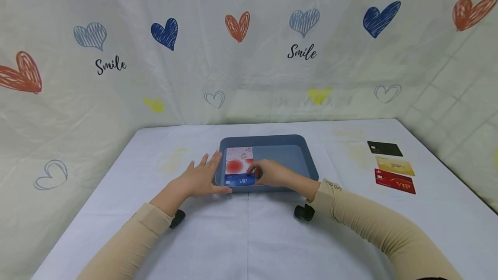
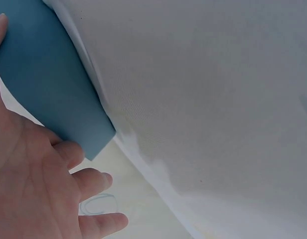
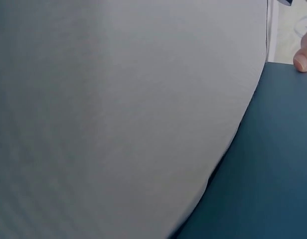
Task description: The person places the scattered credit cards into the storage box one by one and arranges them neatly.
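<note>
A blue-grey tray (image 1: 285, 154) lies on the white-covered table. At its left end are a pale pink floral card (image 1: 234, 153), a card with a red circle (image 1: 234, 167) below it, and a blue VIP card (image 1: 234, 180) nearest the front. My right hand (image 1: 271, 173) pinches the right end of the blue card with curled fingers, low inside the tray. Spread along the tray's left side is my left hand (image 1: 200, 179), its thumb at the front corner. The left wrist view has that palm (image 2: 34, 174) beside the tray's outer wall (image 2: 59, 84).
To the right of the tray, a black card (image 1: 385, 148), a gold card (image 1: 395, 166) and a red VIP card (image 1: 395, 181) lie in a column on the table. A pale curtain (image 1: 268, 68) printed with hearts hangs behind the table's back edge.
</note>
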`<state>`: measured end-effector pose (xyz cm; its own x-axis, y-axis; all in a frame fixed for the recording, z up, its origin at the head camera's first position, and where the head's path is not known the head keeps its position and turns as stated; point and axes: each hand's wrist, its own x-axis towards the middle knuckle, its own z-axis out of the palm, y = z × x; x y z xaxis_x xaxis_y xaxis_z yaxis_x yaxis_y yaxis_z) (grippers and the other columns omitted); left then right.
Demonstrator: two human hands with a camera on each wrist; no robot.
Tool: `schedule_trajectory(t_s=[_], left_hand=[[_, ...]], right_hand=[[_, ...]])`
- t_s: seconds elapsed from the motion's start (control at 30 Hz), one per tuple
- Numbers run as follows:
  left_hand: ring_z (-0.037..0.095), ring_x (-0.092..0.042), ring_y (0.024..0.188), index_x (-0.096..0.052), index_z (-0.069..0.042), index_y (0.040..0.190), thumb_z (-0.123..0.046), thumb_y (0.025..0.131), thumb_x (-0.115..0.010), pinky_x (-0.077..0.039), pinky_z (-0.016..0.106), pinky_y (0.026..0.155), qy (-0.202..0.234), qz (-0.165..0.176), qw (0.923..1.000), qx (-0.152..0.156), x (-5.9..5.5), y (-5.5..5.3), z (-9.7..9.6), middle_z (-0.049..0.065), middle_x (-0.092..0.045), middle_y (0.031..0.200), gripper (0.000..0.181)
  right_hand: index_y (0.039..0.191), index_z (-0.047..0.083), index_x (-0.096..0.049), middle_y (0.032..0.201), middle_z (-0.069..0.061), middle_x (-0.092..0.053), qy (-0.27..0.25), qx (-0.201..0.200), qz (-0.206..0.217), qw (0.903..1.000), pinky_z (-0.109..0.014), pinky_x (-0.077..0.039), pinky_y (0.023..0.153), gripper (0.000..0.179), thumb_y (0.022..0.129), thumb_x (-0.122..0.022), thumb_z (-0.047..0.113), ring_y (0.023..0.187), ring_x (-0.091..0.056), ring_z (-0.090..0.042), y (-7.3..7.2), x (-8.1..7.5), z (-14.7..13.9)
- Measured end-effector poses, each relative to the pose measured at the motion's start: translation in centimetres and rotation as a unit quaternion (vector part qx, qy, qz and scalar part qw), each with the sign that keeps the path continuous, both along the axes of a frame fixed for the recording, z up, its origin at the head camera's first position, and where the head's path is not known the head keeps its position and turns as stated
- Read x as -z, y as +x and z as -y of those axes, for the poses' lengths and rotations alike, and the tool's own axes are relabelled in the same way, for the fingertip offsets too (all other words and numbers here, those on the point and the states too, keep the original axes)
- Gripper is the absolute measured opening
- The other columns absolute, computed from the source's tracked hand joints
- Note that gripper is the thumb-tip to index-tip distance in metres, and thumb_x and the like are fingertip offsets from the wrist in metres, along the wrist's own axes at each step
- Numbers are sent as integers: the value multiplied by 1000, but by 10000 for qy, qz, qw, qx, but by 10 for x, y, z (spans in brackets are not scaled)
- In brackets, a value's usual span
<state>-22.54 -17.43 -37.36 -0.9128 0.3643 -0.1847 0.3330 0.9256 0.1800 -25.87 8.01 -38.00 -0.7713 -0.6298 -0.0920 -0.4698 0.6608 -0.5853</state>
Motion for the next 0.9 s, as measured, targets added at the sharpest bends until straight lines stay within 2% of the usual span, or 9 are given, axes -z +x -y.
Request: schedule_trajectory(t_s=[0.27,0.37,0.6,0.9], left_hand=[[43,-12,154,-9,-3,164,-76,84,-65,-11,72,116,22,12,10000,-18,1,0,0,13,-10,171,122],[43,-12,154,-9,-3,164,-76,84,-65,-11,72,116,29,16,10000,-27,1,-1,0,14,-10,171,122],[43,-11,154,-9,-3,164,-76,83,-66,-11,71,116,86,62,9999,-69,0,-1,0,14,-11,171,122],[43,-11,154,-10,-4,165,-74,83,-67,-11,72,116,107,12,9999,-76,1,0,-1,13,-10,171,122]], right_hand=[[116,7,-72,91,-2,-63,-50,56,36,10000,-28,-53,74,31,87,-82,7,85,-57,-17,1,-2,0],[121,6,-71,97,-4,-65,-109,60,56,9999,-27,-53,73,34,89,-81,9,85,-58,-18,3,-9,-4],[131,3,-67,111,-9,-65,-700,259,372,9965,-29,-58,69,37,95,-74,8,73,-69,-19,3,-27,-21],[128,6,-67,110,-9,-67,-1093,173,-28,9938,-33,-59,76,31,98,-68,4,86,-72,-30,4,-49,-54]])
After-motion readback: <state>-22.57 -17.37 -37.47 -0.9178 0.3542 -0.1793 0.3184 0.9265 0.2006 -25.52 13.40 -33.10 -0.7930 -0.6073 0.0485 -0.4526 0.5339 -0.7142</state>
